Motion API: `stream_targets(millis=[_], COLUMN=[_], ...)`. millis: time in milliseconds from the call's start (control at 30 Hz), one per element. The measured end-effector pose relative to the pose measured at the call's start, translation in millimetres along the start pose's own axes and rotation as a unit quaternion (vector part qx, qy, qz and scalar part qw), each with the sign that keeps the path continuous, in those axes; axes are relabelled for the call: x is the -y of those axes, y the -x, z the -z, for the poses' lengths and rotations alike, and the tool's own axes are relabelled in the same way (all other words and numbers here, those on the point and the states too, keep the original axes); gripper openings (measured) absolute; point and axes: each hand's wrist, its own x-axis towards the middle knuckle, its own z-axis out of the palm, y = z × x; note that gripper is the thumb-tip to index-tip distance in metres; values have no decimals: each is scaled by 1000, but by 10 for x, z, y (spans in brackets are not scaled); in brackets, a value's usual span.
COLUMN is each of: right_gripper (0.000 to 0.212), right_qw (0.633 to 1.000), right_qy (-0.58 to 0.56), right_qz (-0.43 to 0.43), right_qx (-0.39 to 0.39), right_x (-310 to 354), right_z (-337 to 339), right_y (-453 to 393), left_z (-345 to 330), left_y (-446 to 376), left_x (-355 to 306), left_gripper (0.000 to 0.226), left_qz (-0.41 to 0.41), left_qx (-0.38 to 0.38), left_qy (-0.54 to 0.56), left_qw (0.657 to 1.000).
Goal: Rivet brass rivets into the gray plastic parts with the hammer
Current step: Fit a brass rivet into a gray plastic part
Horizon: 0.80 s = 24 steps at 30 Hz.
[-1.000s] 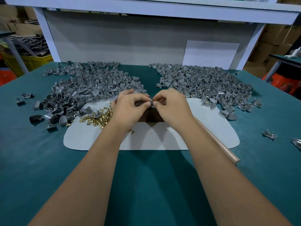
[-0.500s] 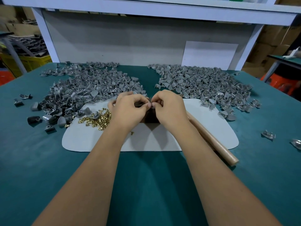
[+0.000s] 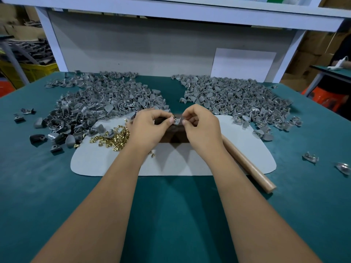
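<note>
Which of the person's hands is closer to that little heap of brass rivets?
Left. The left hand sits right beside the brass rivets, its wrist edge touching the heap. The right hand is farther off, on the far side of the left hand.

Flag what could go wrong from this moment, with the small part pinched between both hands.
1. The gray part is held only by fingertips of the left hand and right hand; it or its rivet could slip and drop.
2. The loose brass rivets lie beside the left wrist and could be scattered.
3. The hammer handle lies under the right forearm, which might knock it.
</note>
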Motion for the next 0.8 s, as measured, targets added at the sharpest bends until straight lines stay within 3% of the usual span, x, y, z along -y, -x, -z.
stream_targets(millis=[467,633,800], right_gripper=[20,20,21], right_qw=[999,994,994], right_qy=[-48,-108,-95], right_qz=[12,-6,-10], right_qx=[-19,-31,-55], right_x=[109,154,131], right_z=[-28,2,28], right_y=[47,60,26], left_z=[1,4,-1], left_y=[7,41,28], left_x=[-98,-136,-114], left_gripper=[16,34,7], left_qz=[-28,-35,2], left_qx=[10,28,42], left_qy=[186,245,276], left_qw=[982,969,960])
